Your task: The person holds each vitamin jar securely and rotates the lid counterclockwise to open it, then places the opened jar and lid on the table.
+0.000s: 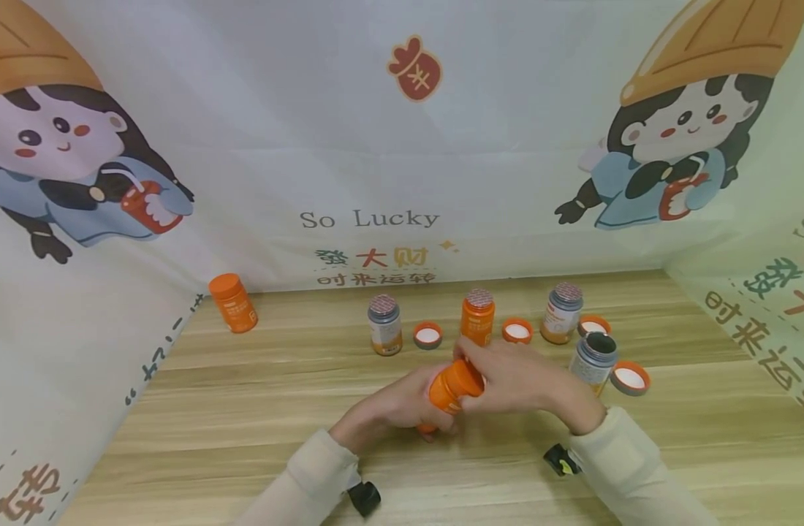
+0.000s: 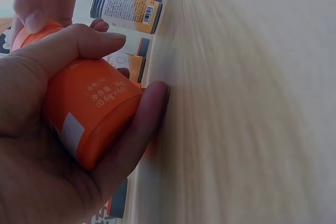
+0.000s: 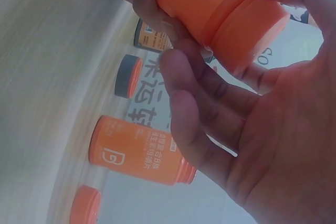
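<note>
An orange bottle (image 1: 444, 393) is tilted between both hands, its orange cap (image 3: 251, 34) on. My left hand (image 1: 407, 403) grips the bottle's body, with the thumb across its side in the left wrist view. At the cap end, my right hand (image 1: 519, 374) holds the cap, the thumb at its edge in the right wrist view; its other fingers curl around beneath. Just behind the hands stands a capless orange bottle (image 1: 477, 320) with a patterned seal over its mouth. An orange cap (image 1: 517, 331) lies beside it, white inside up.
Left of centre stands a sealed grey bottle (image 1: 385, 327) with an upturned cap (image 1: 427, 335). On the right are another sealed grey bottle (image 1: 560, 315), a grey bottle with an open mouth (image 1: 598, 351) and upturned caps (image 1: 630, 378). A capped orange bottle (image 1: 234, 303) stands far left. Printed cloth (image 1: 257, 175) encloses the table.
</note>
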`<control>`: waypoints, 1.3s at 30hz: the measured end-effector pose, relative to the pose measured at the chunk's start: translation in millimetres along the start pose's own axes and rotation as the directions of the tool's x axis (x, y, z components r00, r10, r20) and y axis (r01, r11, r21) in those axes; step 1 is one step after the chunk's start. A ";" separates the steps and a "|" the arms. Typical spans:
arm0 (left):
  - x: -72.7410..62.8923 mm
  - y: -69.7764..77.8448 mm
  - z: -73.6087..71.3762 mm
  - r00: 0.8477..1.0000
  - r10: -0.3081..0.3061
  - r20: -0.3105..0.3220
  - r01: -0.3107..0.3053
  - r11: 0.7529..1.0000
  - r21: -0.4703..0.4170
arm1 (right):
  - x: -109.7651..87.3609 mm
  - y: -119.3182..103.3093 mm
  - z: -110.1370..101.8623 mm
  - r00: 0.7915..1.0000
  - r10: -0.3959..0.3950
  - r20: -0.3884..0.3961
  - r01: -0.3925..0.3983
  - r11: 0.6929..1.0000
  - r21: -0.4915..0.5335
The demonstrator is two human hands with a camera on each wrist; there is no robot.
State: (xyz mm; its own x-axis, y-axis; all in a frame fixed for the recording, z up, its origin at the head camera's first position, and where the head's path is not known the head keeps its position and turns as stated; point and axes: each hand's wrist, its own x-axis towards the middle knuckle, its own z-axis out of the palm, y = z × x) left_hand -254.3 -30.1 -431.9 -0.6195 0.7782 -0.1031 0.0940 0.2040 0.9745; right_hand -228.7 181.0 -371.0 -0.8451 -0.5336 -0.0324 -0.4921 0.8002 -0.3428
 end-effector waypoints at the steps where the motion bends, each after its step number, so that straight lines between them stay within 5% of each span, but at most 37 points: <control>1: 0.0 0.0 0.0 1.000 0.000 0.000 0.000 1.000 -0.002 | 0.1 0.4 0.1 1.000 0.001 0.000 -0.001 1.000 0.008; 18: 0.3 1.4 0.8 0.999 -0.047 -0.018 0.047 0.999 -0.005 | 2.5 -0.6 3.1 0.995 0.089 -0.051 -0.092 0.995 -0.050; 39: -0.2 0.0 1.9 0.998 -0.048 -0.043 0.047 0.999 -0.007 | 2.9 -4.7 3.6 0.995 -0.008 -0.097 -0.003 0.994 -0.106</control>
State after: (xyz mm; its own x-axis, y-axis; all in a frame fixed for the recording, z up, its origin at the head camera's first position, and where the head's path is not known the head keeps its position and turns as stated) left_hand -252.7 -29.1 -432.2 -0.6565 0.7411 -0.1407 0.0594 0.2368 0.9697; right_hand -228.1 174.7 -372.9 -0.8577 -0.5104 0.0619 -0.5091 0.8261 -0.2415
